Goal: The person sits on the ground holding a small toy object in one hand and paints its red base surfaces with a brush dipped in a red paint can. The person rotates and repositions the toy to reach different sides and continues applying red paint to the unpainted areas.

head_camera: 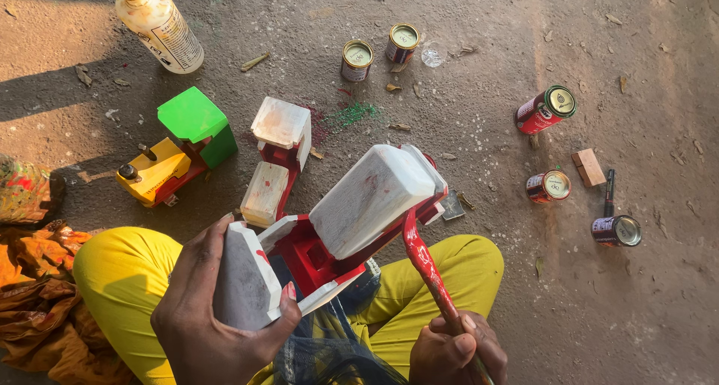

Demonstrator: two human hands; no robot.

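Wooden toy [352, 213] held by left hand [206, 310]; right hand [457, 351] grips red-coated brush [427, 269].

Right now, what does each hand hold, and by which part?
Left hand grips the wooden toy by its white front block; right hand holds the red-stained brush by its handle.

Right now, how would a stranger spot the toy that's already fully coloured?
Start at the white plastic bottle lying top left on the ground. Just below it sits a wooden toy truck. Unlike the white-and-red truck beside it, it has a bright green cab and yellow front.
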